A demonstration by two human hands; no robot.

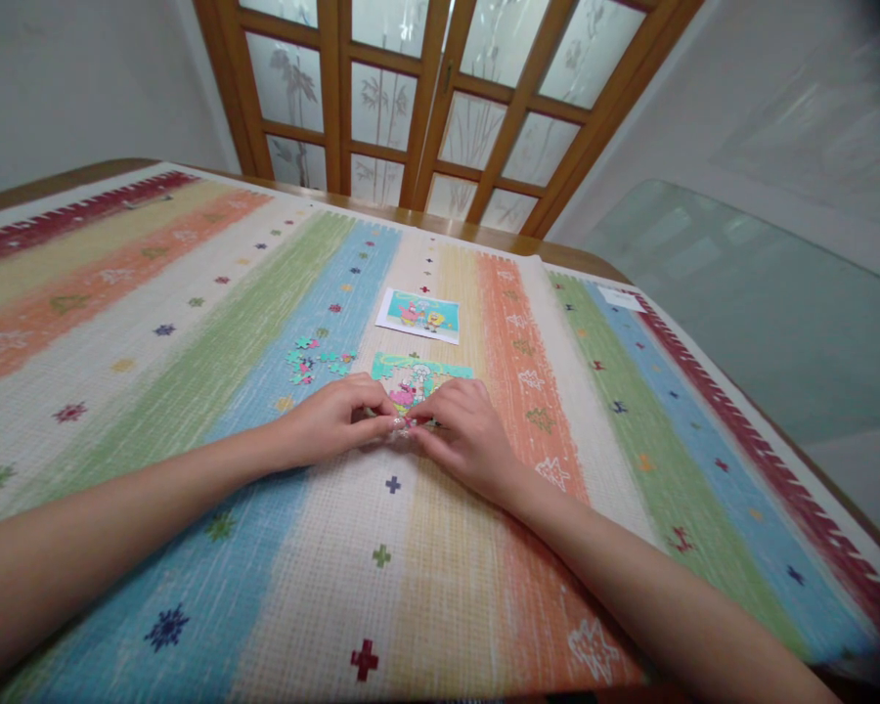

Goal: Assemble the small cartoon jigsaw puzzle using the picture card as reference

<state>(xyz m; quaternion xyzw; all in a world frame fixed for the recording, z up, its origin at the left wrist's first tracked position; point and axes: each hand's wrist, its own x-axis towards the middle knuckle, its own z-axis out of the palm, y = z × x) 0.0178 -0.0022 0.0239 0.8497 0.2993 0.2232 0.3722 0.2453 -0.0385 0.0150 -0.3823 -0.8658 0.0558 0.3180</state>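
Observation:
A partly assembled cartoon jigsaw puzzle lies on the striped tablecloth. My left hand and my right hand meet at its near edge, fingertips pressed together on a small puzzle piece that they mostly hide. A small heap of loose teal and pink pieces sits just left of the puzzle, beyond my left hand. Farther back lies a reference picture card with the same cartoon figures.
The table's wooden rim runs along the far side, with a wooden-framed frosted glass door behind it. A white label lies at the cloth's far right edge. A glass surface stands to the right of the table.

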